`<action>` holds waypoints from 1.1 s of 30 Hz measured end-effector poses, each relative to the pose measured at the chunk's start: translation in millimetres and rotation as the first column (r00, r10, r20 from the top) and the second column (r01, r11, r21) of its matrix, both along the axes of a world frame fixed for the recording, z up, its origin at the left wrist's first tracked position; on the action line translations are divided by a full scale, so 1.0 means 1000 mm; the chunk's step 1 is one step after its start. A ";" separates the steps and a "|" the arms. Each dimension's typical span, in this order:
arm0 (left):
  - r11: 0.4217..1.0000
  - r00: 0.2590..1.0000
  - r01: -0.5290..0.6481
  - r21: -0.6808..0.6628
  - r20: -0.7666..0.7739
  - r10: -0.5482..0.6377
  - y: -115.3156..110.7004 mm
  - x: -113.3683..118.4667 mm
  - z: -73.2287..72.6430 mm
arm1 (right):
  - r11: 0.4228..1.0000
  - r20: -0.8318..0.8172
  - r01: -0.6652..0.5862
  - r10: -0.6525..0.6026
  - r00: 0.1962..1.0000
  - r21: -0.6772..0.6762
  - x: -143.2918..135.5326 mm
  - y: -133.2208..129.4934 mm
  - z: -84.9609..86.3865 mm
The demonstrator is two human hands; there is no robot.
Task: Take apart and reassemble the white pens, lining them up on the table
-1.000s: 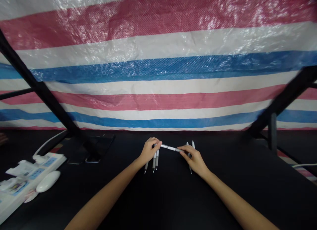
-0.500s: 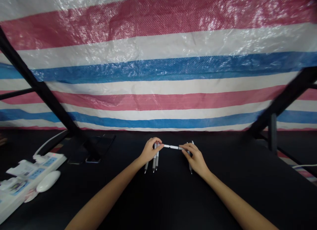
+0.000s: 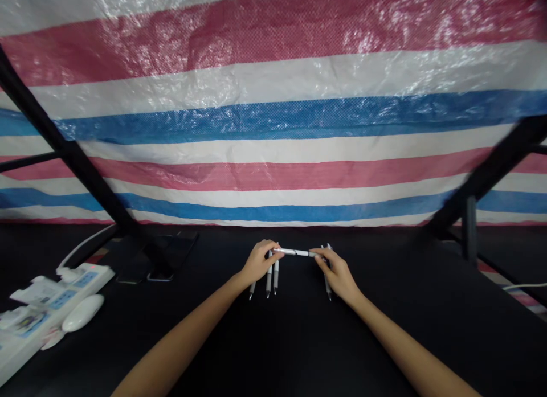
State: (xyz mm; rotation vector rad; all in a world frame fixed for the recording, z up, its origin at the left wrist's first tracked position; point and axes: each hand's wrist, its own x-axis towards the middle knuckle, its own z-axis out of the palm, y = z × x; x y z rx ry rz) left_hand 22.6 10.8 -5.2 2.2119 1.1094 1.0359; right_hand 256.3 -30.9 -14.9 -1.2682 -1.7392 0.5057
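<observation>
A white pen [image 3: 296,252] with a grey grip is held level between my two hands, above the black table. My left hand [image 3: 258,261] pinches its left end with thumb and fingers. At its right end, the grip section sits between the thumb and fingers of my right hand [image 3: 338,271]. Several similar pens [image 3: 269,280] lie beneath and beside my left hand, tips toward me, their upper parts partly hidden by it. Another pen [image 3: 327,287] lies under my right hand, mostly covered, with what looks like a second pen end behind the fingers.
On the left stand a white power strip [image 3: 98,277] with plugs and a white mouse-like object [image 3: 83,313]. Dark flat devices, like phones [image 3: 160,276], lie by the left black frame leg [image 3: 98,186]. A striped sheet [image 3: 273,175] hangs behind the black table [image 3: 273,351].
Both hands stay nearly in place on the pen. The pen has turned slightly, now showing a clip-like part near its left end. Two pens under my left hand have shifted a little right.
</observation>
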 end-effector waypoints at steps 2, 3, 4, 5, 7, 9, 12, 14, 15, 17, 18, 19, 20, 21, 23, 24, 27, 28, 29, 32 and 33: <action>1.000 1.000 0.013 0.013 0.001 -0.013 0.000 0.000 0.000 | 0.999 0.006 -0.024 0.024 1.000 -0.030 0.000 0.000 -0.001; 1.000 1.000 0.010 0.015 0.008 -0.010 0.001 0.000 0.001 | 0.999 0.011 -0.033 0.033 0.999 -0.032 -0.001 0.000 -0.001; 1.000 1.000 0.004 0.014 0.017 -0.004 0.001 0.000 0.001 | 0.999 0.016 -0.036 0.036 0.999 -0.026 -0.001 0.000 -0.001; 1.000 1.000 -0.005 0.013 0.028 0.004 0.001 0.000 0.001 | 0.999 0.018 -0.033 0.033 0.999 -0.017 -0.001 0.000 0.000; 1.000 0.998 -0.020 0.013 0.053 0.019 0.001 0.000 0.000 | 1.000 0.013 -0.018 0.018 1.000 -0.004 -0.001 0.000 0.000; 1.000 0.998 -0.011 0.018 0.068 0.010 0.001 0.000 0.000 | 1.000 -0.003 -0.001 0.001 1.000 -0.003 -0.001 0.000 0.000; 0.999 0.997 0.022 0.031 0.071 -0.024 0.001 0.000 -0.001 | 1.000 -0.015 0.005 -0.005 1.000 -0.008 -0.001 0.001 -0.001; 0.999 0.997 0.034 0.038 0.070 -0.036 0.001 0.000 -0.001 | 1.000 -0.013 -0.002 0.002 1.000 -0.011 0.000 0.002 -0.001; 0.999 0.997 0.035 0.041 0.070 -0.038 0.001 0.000 0.000 | 1.000 -0.012 -0.007 0.006 1.000 -0.011 0.000 0.002 -0.001; 0.999 0.997 0.031 0.042 0.065 -0.034 0.001 0.000 0.000 | 1.000 -0.008 -0.013 0.013 1.000 -0.006 -0.001 0.001 -0.001; 0.999 0.998 0.030 0.039 0.058 -0.032 0.001 0.000 0.001 | 1.000 -0.006 -0.014 0.014 1.000 -0.002 -0.001 0.001 0.000; 0.999 0.998 0.027 0.035 0.052 -0.029 0.001 0.000 0.001 | 1.000 -0.004 -0.016 0.016 1.000 0.001 -0.001 0.000 0.000; 0.999 0.998 0.024 0.032 0.049 -0.025 0.000 0.000 0.001 | 1.000 0.000 -0.019 0.019 1.000 0.001 0.000 0.000 0.000; 0.999 0.998 0.020 0.030 0.051 -0.021 0.000 0.000 0.001 | 1.000 0.000 -0.017 0.017 1.000 0.001 0.000 0.000 0.000; 0.999 0.997 0.011 0.030 0.071 -0.013 0.000 0.000 0.000 | 1.000 0.002 -0.010 0.010 1.000 0.000 0.000 0.000 -0.001; 0.999 0.996 0.009 0.031 0.087 -0.012 0.001 0.000 0.000 | 1.000 0.002 -0.004 0.004 1.000 0.002 0.000 0.000 -0.001; 0.999 0.993 0.032 0.034 0.115 -0.035 0.001 0.000 0.000 | 1.000 0.009 0.006 -0.006 1.000 0.009 0.000 0.001 -0.001; 0.998 0.992 0.044 0.036 0.116 -0.048 0.001 0.000 -0.001 | 1.000 0.012 0.007 -0.007 1.000 0.011 0.001 0.001 -0.001; 0.998 0.992 0.053 0.039 0.114 -0.058 0.001 0.000 -0.001 | 1.000 0.014 0.007 -0.007 1.000 0.012 0.001 0.001 -0.001; 0.997 0.992 0.057 0.047 0.112 -0.062 0.002 0.000 -0.002 | 1.000 0.014 0.004 -0.004 1.000 0.013 0.001 0.001 -0.001; 0.997 0.992 0.054 0.049 0.113 -0.059 0.002 0.000 -0.002 | 1.000 0.014 0.002 -0.002 1.000 0.013 0.001 0.000 -0.001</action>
